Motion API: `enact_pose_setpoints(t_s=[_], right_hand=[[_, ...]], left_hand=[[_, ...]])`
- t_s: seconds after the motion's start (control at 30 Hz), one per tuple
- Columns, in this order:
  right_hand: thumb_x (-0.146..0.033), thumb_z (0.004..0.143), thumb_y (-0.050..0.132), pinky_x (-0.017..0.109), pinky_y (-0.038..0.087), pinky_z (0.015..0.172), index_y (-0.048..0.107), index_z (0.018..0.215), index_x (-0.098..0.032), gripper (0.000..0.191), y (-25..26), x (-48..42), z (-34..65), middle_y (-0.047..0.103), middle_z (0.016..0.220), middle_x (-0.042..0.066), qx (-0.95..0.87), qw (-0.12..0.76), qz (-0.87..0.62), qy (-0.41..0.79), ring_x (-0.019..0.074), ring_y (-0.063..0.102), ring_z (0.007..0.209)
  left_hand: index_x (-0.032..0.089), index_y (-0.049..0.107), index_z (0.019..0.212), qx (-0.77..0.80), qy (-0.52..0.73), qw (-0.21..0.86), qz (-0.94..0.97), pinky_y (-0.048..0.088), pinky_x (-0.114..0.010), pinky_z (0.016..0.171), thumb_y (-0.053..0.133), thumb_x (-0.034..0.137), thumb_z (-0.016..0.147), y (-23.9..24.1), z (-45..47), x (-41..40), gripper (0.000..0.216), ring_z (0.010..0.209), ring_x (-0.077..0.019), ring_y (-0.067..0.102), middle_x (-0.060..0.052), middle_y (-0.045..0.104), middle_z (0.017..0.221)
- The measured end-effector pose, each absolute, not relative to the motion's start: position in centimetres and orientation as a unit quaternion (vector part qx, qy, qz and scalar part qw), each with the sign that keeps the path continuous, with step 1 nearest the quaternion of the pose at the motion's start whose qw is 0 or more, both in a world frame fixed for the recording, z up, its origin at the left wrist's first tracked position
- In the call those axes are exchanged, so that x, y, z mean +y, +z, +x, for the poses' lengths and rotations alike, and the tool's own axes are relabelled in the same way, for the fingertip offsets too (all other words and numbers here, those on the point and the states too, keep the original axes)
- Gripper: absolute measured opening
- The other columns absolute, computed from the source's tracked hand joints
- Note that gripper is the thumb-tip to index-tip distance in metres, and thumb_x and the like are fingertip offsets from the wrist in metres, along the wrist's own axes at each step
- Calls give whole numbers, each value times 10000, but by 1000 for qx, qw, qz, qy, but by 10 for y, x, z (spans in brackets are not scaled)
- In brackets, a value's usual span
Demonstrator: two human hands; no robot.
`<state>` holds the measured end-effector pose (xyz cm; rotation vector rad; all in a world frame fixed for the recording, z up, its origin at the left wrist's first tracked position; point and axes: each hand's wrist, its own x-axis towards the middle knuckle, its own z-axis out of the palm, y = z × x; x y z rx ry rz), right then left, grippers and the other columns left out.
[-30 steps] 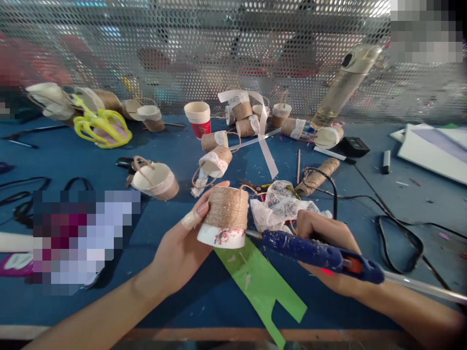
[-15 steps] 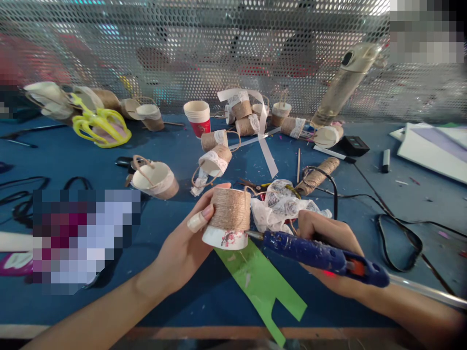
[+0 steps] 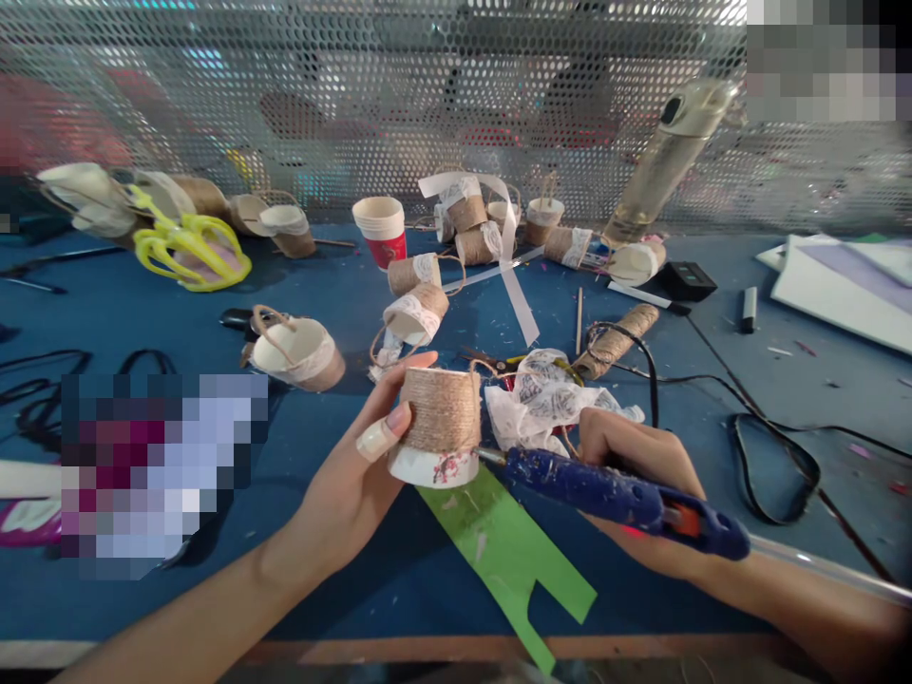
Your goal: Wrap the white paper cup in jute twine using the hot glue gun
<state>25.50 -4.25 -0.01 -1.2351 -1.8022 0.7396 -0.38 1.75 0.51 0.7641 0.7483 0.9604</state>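
My left hand (image 3: 356, 484) is closed around a paper cup (image 3: 440, 413) held upside down. Jute twine wraps most of its side, leaving a white band with a red blossom print near the rim. In my right hand (image 3: 641, 475) is a blue glue gun (image 3: 605, 489), a clear glue stick jutting from its back. Its metal nozzle touches or nearly touches the cup at the lower edge of the twine. Beneath the cup lies a green strip (image 3: 499, 551) with a notched end. Crumpled white lace (image 3: 545, 399) rests just beyond my right hand.
Several twine-and-lace cups with handles, such as a nearby one (image 3: 303, 353), lie about the blue table. Stacked red paper cups (image 3: 381, 233), a yellow crown-shaped piece (image 3: 192, 252), a twine roll (image 3: 619, 340) and a tilted clear bottle (image 3: 666, 157) stand farther back. Black cords (image 3: 776, 465) run at right.
The whole view has shifted slightly, so most things sit a little farther left. Both hands keep their hold, with the nozzle still at the edge of the cup's twine.
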Motion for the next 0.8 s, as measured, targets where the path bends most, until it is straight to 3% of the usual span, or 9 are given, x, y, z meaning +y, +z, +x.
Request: enact_pose_setpoints(t_s=[0.2,0.37,0.63,0.8], right_hand=[[-182,820,652,277,278,523,349,733,-245,321,-1,-45,254,399,677,-49,-728,405,-489,259,124,373,576],[-107,849,560,280,285,536,342,754,-246,275,-3,-45,254,391,690,-42,-743,394,-485,242,128,388,591],[-135,837,603,282,256,545,341,752,-247,297,-6,-43,251,383,685,-48,-733,409,-496,224,123,373,577],[-119,821,572,279,247,539,339,755,-246,274,-6,-44,251,367,692,-42,-734,411,-492,224,126,391,583]], left_hand=[[378,678,1290,349,451,727,383,543,-205,831,692,351,927,-2,-6,18,364,1049,-157,657,41,700,1287],[371,640,1333,345,454,710,413,556,-262,830,662,311,945,-6,-6,16,393,1057,-196,658,11,683,1316],[325,638,1346,347,476,714,378,540,-244,818,662,349,942,-2,-6,16,405,1044,-201,676,-10,715,1248],[359,651,1324,348,464,714,393,569,-284,816,712,347,907,-3,-6,17,422,1047,-221,670,-7,683,1317]])
